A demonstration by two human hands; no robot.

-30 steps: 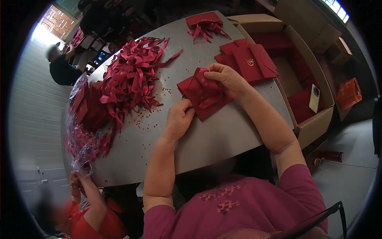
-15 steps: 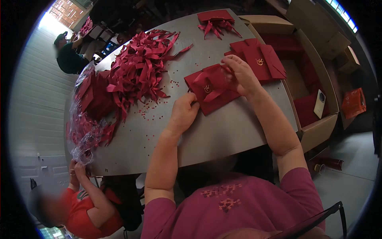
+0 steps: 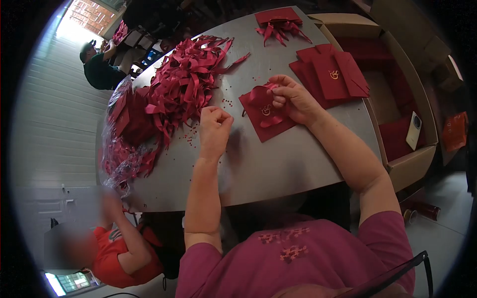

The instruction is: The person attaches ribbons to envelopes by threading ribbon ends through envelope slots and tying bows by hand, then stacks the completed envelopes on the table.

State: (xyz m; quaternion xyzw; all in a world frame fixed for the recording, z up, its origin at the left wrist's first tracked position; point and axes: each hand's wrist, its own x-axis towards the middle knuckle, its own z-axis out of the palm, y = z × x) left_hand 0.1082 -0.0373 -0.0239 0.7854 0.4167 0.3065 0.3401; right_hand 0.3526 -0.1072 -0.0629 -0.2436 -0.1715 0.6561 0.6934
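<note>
A dark red paper bag point(image 3: 271, 130) with a gold emblem lies flat on the metal table. My right hand point(image 3: 297, 102) is over its right side, fingers closed on a red ribbon point(image 3: 258, 95) that loops across the bag's front. My left hand point(image 3: 215, 130) is off the bag, to its left, above the table near the ribbon pile. Its thumb and fingers are pinched together; what they hold, if anything, is too small to name.
A heap of red ribbons point(image 3: 184, 74) and plastic-wrapped bags point(image 3: 134, 116) cover the table's left side. More red bags point(image 3: 333, 74) lie beyond my right hand, beside an open cardboard box point(image 3: 410, 161) with a phone point(image 3: 413, 130). A person in red point(image 3: 121, 258) is at the left.
My left hand has let go of the bag's left edge and moved up and left. My right hand has shifted slightly left, bunching the ribbon. The view has turned a little.
</note>
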